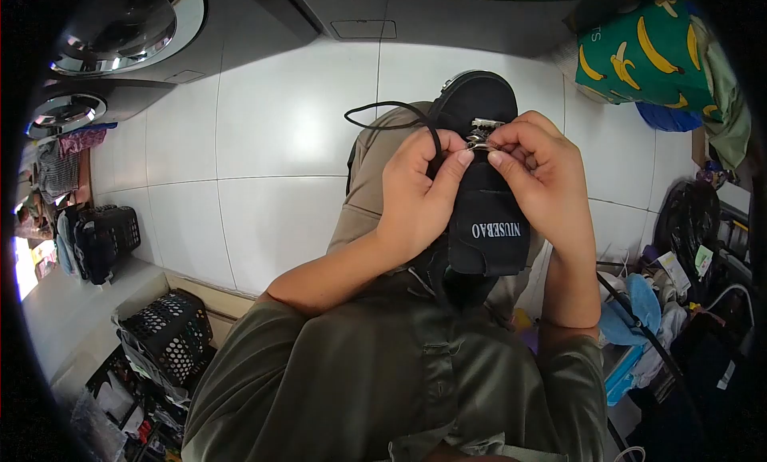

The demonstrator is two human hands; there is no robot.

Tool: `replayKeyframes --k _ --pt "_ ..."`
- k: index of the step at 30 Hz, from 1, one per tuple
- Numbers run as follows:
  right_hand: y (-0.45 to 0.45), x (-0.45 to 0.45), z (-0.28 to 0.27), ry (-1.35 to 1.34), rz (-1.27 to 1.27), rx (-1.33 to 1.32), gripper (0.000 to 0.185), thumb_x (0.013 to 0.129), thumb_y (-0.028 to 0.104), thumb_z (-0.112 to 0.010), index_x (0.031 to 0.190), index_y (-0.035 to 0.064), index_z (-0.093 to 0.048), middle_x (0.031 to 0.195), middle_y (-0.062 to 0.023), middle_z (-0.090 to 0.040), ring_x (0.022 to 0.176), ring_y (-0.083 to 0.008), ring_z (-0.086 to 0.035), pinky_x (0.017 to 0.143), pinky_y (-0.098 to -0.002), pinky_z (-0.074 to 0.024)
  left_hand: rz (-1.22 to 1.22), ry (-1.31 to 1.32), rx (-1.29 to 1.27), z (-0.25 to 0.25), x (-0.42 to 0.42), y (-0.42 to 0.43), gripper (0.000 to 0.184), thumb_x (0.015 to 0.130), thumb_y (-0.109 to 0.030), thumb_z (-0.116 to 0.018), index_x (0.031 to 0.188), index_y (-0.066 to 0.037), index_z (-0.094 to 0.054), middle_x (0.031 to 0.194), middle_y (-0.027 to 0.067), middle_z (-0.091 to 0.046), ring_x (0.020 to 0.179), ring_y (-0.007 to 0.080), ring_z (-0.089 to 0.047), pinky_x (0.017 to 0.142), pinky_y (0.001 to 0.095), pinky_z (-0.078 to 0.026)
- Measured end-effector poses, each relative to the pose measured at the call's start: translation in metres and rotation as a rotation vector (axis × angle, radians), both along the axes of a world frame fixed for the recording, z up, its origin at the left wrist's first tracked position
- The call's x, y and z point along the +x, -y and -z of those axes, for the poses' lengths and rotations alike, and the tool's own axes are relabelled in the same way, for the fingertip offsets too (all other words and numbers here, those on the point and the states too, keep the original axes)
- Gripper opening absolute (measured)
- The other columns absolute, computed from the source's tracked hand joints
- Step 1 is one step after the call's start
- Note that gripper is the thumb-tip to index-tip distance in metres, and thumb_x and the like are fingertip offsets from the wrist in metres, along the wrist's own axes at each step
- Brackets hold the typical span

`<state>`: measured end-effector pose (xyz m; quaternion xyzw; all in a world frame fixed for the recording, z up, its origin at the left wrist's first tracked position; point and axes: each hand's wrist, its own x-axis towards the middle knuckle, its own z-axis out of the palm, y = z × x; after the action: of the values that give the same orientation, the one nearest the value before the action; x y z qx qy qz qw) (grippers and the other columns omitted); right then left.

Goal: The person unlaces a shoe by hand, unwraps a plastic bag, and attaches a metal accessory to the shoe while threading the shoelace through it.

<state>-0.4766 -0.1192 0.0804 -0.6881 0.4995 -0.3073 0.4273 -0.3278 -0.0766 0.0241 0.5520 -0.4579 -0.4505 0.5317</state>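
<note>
Towards two o'clock of centre, black bag (483,202), rounded end, white lettering (495,230) (NIUSEBAO); left hand (419,178) and right hand (547,170) grips both clamped on its shiny silver fitting (479,145).

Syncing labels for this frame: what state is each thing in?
Left hand: pinching metal fitting
Right hand: pinching same fitting
Metal fitting: between fingertips; open or closed unclear
Black bag lettered NIUSEBAO: over the lap; open or closed unclear
Cord: looped
Washer door: looks shut
Banana-print bag: bulging
</note>
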Motion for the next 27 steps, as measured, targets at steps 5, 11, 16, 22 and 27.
replayKeyframes --k 5,11,16,22,27 --pt "0.002 -0.003 -0.002 0.0 -0.044 -0.019 0.013 0.075 -0.004 -0.062 0.088 -0.0021 -0.06 0.076 -0.0089 -0.056 0.066 -0.018 -0.058 0.06 -0.0273 -0.0454 -0.021 -0.014 0.022 -0.002 -0.001 0.001 0.01 0.081 -0.007 -0.065 0.087 0.0 -0.059 0.079 0.008 -0.059 0.07 0.0168 -0.055 0.066 0.0273 -0.044" --pt "0.003 0.001 -0.011 0.025 -0.072 0.045 0.023 0.075 -0.007 -0.059 0.096 0.0013 -0.065 0.082 -0.0073 -0.056 0.07 -0.0158 -0.055 0.061 -0.0249 -0.044 -0.029 -0.109 0.042 -0.005 0.0 0.001 0.01 0.083 -0.006 -0.065 0.09 0.0 -0.061 0.082 0.003 -0.061 0.077 0.0094 -0.056 0.069 0.0232 -0.045" --pt "0.001 0.001 0.001 0.096 -0.071 -0.046 0.024 0.076 -0.006 -0.059 0.098 0.0022 -0.067 0.084 -0.0073 -0.057 0.071 -0.0158 -0.056 0.061 -0.0244 -0.0435 -0.024 -0.345 0.037 -0.014 -0.003 0.001 0.017 0.083 0.0 -0.065 0.097 0.0 -0.057 0.084 0.002 -0.061 0.08 0.0076 -0.056 0.074 0.0206 -0.046" --pt "0.0 0.001 -0.002 0.106 -0.055 -0.014 0.019 0.08 0.003 -0.062 0.098 0.0019 -0.067 0.084 -0.0072 -0.057 0.07 -0.0156 -0.056 0.06 -0.0236 -0.0426 -0.005 -0.362 0.002 -0.012 -0.001 0.006 0.028 0.079 0.004 -0.067 0.103 -0.001 -0.053 0.085 0.0027 -0.061 0.079 0.0062 -0.057 0.074 0.02 -0.046" --pt "0.005 0.0 0.007 0.09 -0.084 -0.034 0.017 0.08 0.007 -0.063 0.096 0.0021 -0.067 0.08 -0.0057 -0.056 0.066 -0.013 -0.054 0.058 -0.0231 -0.0415 0.079 -0.307 0.02 -0.014 0.004 0.011 0.031 0.079 0.002 -0.067 0.106 -0.001 -0.051 0.083 0.0022 -0.062 0.075 0.0054 -0.057 0.067 0.019 -0.044"
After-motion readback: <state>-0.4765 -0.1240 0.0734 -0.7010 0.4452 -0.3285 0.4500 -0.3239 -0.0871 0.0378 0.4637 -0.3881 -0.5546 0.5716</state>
